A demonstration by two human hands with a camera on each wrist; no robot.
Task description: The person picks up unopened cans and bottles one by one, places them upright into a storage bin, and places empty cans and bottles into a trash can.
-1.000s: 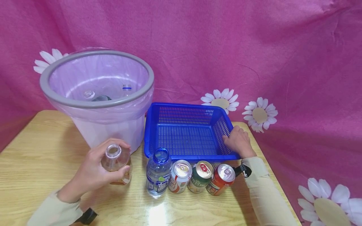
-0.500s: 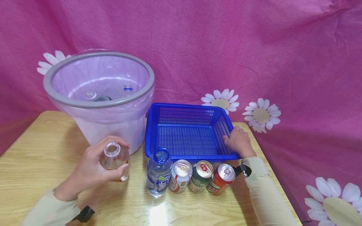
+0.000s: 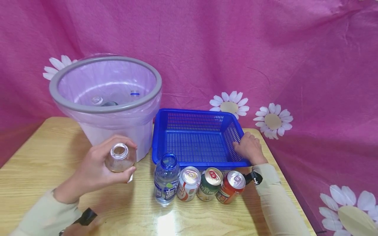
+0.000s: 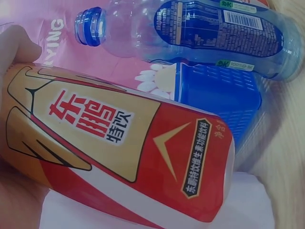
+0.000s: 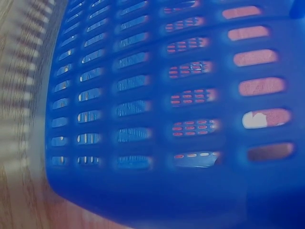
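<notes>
In the head view my left hand (image 3: 95,164) grips an uncapped clear plastic bottle (image 3: 119,161) in front of the bin. The left wrist view shows the bottle's gold and red label (image 4: 119,143); in the head view my fingers cover most of it. My right hand (image 3: 250,149) holds the right rim of a blue perforated plastic basket (image 3: 195,164), whose wall fills the right wrist view. Before the basket stand an uncapped clear bottle (image 3: 166,183) with a blue neck, a white can (image 3: 189,186), a green can (image 3: 207,188) and a red can (image 3: 231,190).
A pale bin (image 3: 141,131) with a grey rim and a thin bag liner stands at the back left. Several bottles lie inside, partly hidden. The wooden table (image 3: 35,157) ends just right of the basket. Pink flowered cloth (image 3: 189,49) hangs behind.
My left hand has tilted and risen slightly with the bottle, staying in front of the bin. My right hand keeps its place on the basket rim. The head view has shifted a little.
</notes>
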